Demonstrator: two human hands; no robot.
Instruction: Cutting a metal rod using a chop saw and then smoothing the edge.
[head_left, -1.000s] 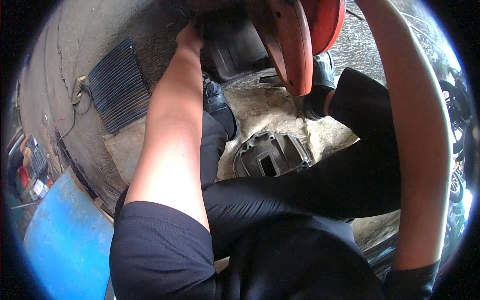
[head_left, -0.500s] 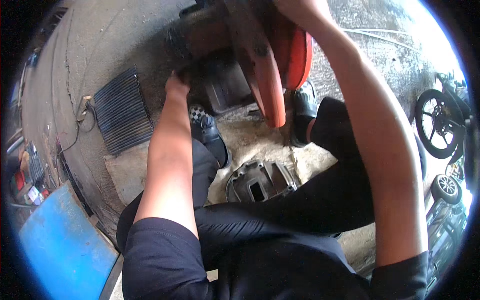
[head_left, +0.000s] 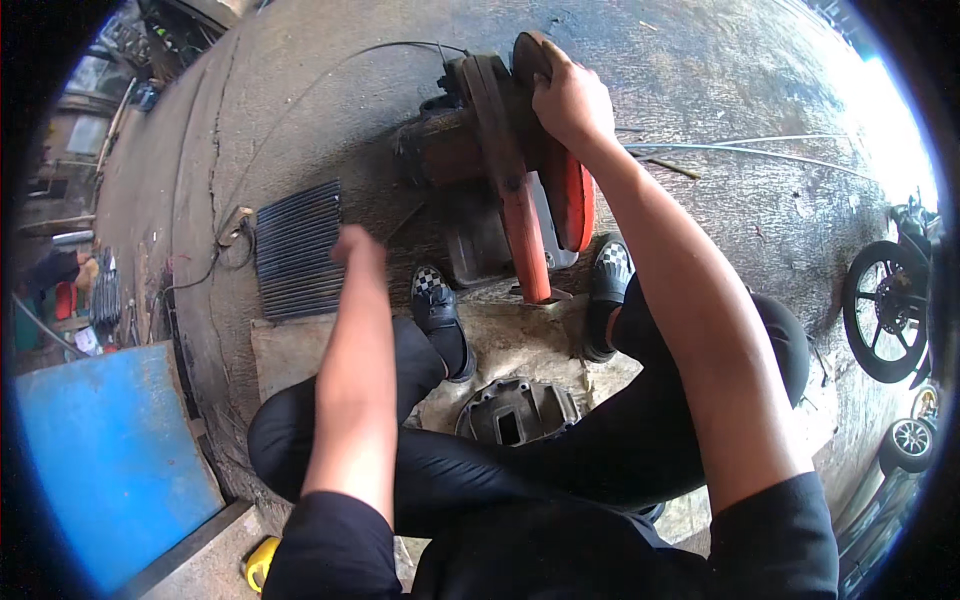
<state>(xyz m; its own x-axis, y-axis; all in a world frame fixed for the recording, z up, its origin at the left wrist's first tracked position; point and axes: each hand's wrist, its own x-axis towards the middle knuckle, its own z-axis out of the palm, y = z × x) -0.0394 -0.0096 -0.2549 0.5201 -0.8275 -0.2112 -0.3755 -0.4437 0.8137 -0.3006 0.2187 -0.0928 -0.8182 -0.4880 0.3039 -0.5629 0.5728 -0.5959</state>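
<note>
Left hand has moved toward black rods, grip unclear; right hand clasps machine.

Left of centre in the frame, the left hand is blurred and its fingers cannot be told apart. At lower left, a yellow object is partly hidden by the dark sleeve; at right, a motorcycle is cut off.

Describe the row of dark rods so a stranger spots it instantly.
Find the big blue panel at lower left. On the floor up and right of it, near the left hand, lies the row of dark rods. Unlike the chunky orange machine, it is flat: many straight lengths side by side.
</note>
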